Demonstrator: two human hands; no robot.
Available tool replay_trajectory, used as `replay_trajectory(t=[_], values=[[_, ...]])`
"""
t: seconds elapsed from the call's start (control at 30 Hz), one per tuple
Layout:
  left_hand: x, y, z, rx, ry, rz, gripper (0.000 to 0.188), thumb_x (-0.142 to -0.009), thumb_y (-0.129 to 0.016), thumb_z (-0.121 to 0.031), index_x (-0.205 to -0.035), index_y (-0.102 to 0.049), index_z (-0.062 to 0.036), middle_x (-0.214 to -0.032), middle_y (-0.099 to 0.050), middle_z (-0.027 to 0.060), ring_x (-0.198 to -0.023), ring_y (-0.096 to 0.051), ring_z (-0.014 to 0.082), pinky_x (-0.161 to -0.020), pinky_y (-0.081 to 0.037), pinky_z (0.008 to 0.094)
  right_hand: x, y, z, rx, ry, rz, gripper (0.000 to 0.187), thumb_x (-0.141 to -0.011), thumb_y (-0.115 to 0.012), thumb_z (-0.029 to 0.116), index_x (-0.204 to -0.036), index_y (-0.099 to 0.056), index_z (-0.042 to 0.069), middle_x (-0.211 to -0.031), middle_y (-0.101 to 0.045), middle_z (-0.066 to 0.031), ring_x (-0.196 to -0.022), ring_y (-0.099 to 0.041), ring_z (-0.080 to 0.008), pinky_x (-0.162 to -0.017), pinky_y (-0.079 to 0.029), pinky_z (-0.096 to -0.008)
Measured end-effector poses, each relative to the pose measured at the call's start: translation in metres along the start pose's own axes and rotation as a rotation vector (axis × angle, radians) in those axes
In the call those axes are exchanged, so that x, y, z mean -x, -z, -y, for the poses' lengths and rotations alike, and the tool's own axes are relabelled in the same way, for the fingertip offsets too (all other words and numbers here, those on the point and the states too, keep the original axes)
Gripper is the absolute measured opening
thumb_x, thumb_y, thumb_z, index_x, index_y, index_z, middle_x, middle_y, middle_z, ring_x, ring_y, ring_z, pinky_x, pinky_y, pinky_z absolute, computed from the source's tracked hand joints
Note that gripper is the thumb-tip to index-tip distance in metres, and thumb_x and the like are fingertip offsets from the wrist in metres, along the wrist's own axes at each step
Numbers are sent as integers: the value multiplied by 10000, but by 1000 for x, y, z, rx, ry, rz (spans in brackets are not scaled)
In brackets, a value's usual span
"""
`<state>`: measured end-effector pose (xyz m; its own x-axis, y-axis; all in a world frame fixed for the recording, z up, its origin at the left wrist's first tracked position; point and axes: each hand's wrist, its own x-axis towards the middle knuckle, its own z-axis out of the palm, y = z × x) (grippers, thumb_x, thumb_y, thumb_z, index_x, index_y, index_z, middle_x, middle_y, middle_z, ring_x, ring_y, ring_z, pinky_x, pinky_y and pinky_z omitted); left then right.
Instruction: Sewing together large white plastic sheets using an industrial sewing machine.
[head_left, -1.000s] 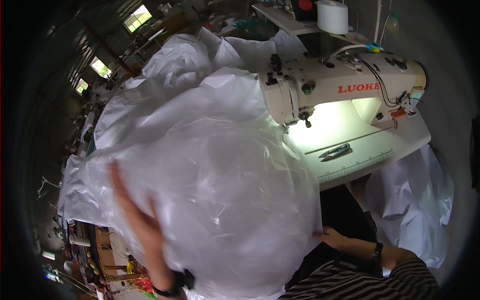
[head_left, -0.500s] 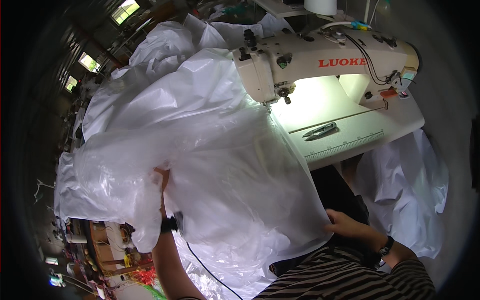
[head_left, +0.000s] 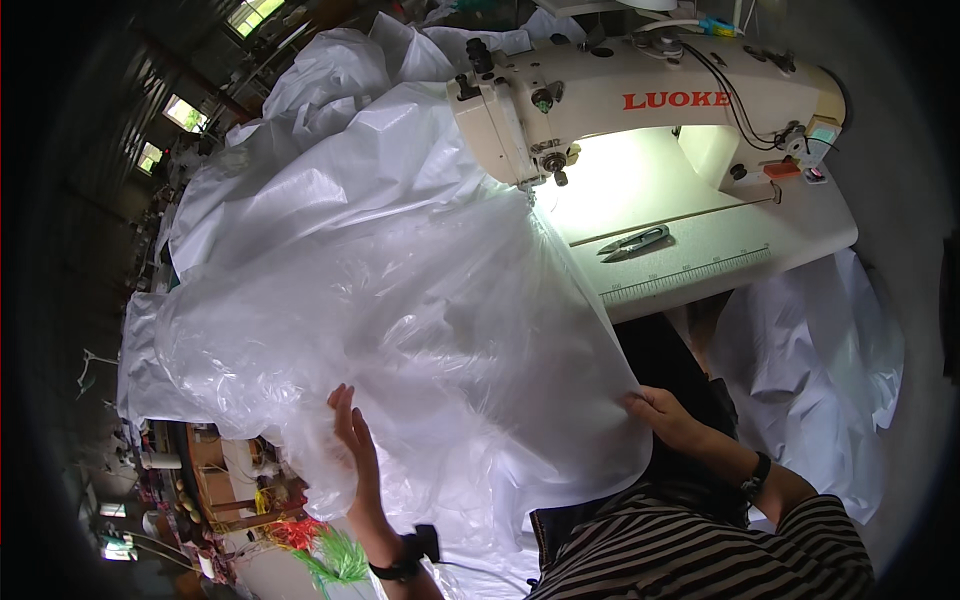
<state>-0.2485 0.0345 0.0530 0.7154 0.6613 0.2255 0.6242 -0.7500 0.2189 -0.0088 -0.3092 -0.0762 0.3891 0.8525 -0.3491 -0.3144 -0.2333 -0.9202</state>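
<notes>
Translucent white plastic sheeting (head_left: 440, 345) is spread from left to centre.
The bare left hand (head_left: 360, 445) is held open, nothing grasped; the sheeting's edge is pinched in the grip of the right hand (head_left: 668, 417). At the cream metal sewing machine (head_left: 590, 95), puckers could be caused by slack folds.

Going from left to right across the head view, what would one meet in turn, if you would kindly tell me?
Red strands, left hand, right hand, hanging white sheeting.
</notes>
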Motion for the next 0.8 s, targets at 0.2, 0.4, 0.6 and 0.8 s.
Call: replay_trajectory(t=[0.2,0.4,0.6,0.8], values=[[56,-65,-114,21,-299,59,505,-719,-822,-243,-1157,-612,-103,-1107,-597,56,-994,-589,247,-868,-445,417,2,2,3,-36,-8,-12,398,-1052,-473,271,-1271,-552,-52,-1073,-635,-44,-995,-566,-94,-899,-470,-263],[72,-76,-171,352,-532,230,99,-787,-671,-121,-870,-619,-110,-807,-625,5,-775,-624,223,-777,-464,368,6,-3,22,99,82,-55,490,-1027,-521,295,-1373,-450,-45,-1101,-650,-119,-1015,-605,-163,-921,-473,-304],[87,-94,-195,444,-721,581,96,-839,-650,-116,-933,-634,-110,-840,-662,16,-826,-673,211,-752,-500,358,-3,-22,49,623,349,-298,650,-967,-563,200,-1483,-253,-44,-1126,-626,-300,-891,-679,-394,-802,-547,-406],[-8,-76,-100,-63,-133,-27,625,-923,-639,-354,-1464,-417,-135,-1530,-394,109,-1410,-355,333,-1107,-291,602,2,-35,51,1301,253,-258,689,-854,-577,39,-1476,-300,-62,-711,-622,-130,-513,-625,-232,-455,-491,-333]])
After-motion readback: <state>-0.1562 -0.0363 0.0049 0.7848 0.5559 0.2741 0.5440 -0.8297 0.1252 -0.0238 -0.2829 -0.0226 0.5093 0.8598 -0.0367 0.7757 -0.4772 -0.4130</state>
